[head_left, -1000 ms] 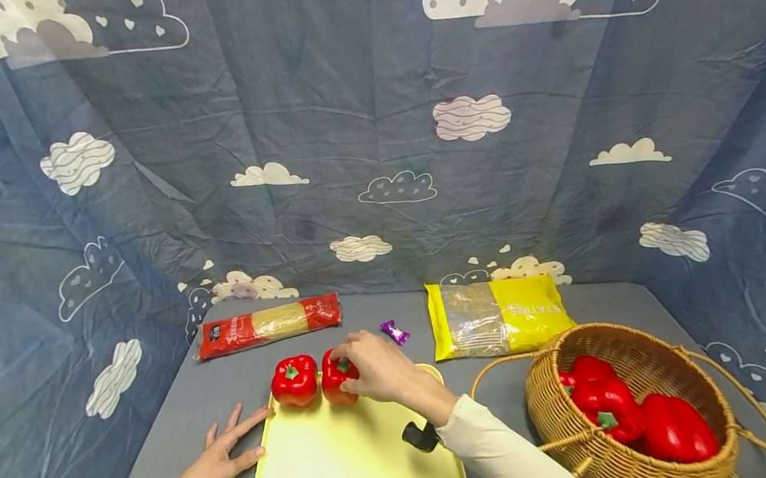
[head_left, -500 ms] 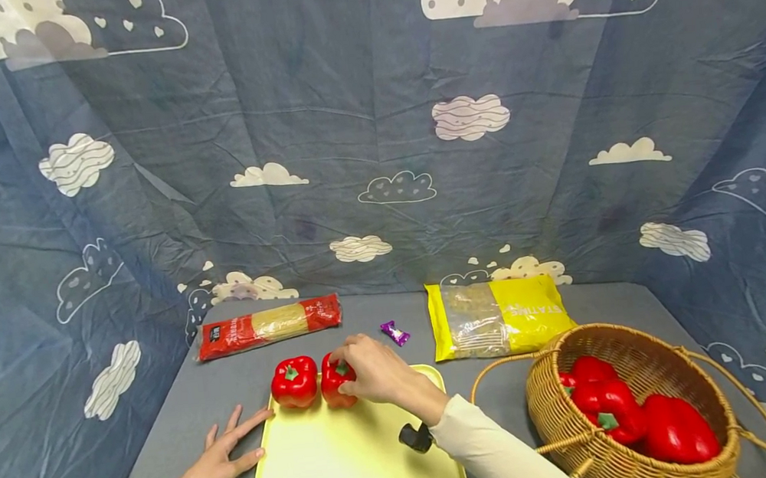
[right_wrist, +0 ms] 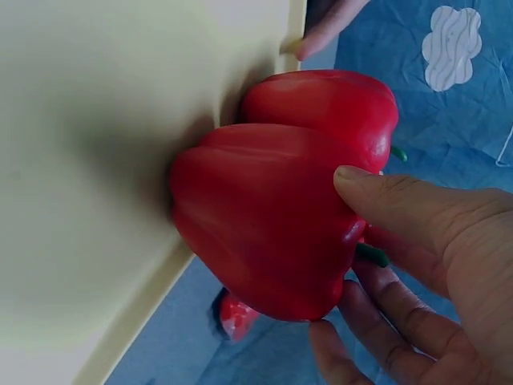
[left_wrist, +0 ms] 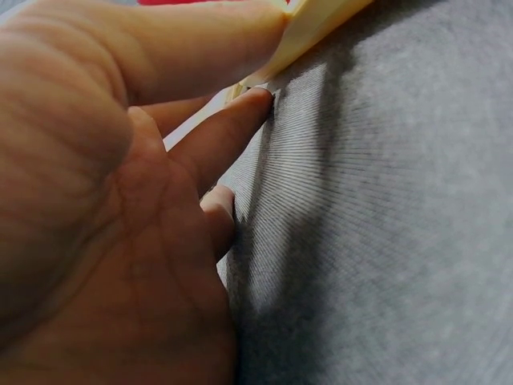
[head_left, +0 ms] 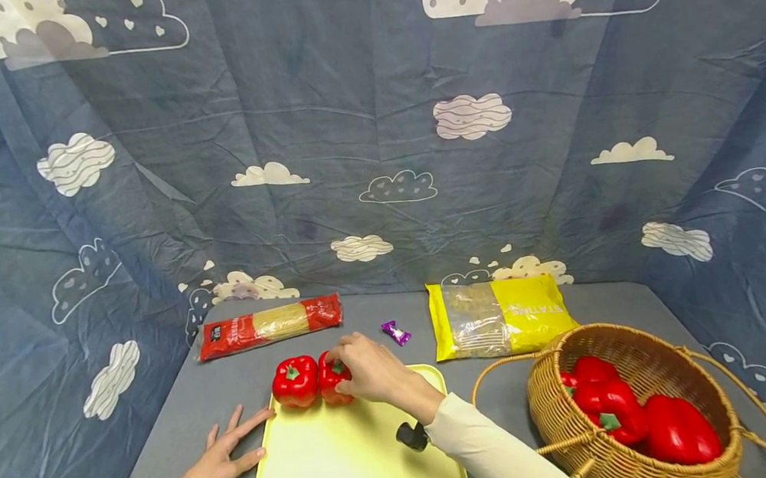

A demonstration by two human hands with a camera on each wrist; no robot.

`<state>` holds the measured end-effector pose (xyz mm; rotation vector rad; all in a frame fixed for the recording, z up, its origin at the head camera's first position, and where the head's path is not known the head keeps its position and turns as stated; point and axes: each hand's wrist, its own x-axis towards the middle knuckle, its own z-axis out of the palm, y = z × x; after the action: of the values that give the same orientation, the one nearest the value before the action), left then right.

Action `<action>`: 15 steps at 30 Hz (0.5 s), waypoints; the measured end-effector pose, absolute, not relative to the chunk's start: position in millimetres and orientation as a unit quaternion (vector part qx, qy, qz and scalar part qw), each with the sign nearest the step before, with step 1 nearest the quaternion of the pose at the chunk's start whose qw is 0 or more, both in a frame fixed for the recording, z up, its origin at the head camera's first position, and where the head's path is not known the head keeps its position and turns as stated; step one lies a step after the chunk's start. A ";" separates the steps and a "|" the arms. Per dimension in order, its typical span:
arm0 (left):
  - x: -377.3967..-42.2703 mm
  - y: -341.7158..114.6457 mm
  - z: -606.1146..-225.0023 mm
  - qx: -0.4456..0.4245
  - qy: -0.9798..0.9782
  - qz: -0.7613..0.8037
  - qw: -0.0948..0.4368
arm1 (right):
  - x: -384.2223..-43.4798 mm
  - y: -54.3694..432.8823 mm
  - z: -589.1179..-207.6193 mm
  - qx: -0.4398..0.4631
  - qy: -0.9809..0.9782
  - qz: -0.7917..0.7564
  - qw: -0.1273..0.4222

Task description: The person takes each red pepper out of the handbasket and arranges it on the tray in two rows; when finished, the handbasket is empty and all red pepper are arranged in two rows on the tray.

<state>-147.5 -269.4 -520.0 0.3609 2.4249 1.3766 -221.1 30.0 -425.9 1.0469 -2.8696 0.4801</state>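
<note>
My right hand [head_left: 371, 371] grips a red bell pepper [right_wrist: 260, 216] by its top, thumb on one side and fingers on the other, at the far edge of a pale yellow tray [head_left: 349, 465]. Just left of it on the tray stands another red bell pepper [head_left: 296, 382], its green stem upward. The two peppers are side by side with hardly any gap. My left hand [head_left: 217, 459] lies at the tray's left side, fingers spread, with the index fingertip and thumb at the rim. In the left wrist view the thumb [left_wrist: 200, 48] rests along the tray's edge.
A wicker basket [head_left: 552, 415] holding several red peppers [head_left: 610, 406] stands to the right. Behind the tray lie a red noodle packet [head_left: 270, 325], a purple wrapped candy [head_left: 395, 333] and a yellow bag [head_left: 501, 316]. A cloud-patterned curtain [head_left: 303, 123] rises behind the grey table.
My right hand has shifted slightly left with its pepper, narrowing the gap to the other pepper. My left hand stays in place at the tray's edge.
</note>
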 end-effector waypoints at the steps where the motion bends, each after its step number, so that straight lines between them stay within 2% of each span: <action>1: -147.7 -269.4 -519.9 0.127 0.850 0.484 0.165 | -221.3 29.9 -425.8 0.338 -0.928 0.155 0.025; 15: -148.5 -270.5 -520.8 0.126 0.850 0.481 0.171 | -219.8 31.1 -425.6 0.319 -0.936 0.147 0.024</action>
<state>-148.5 -270.5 -520.8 0.3592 2.4155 1.3675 -219.8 31.1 -425.6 0.9873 -2.8960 0.4543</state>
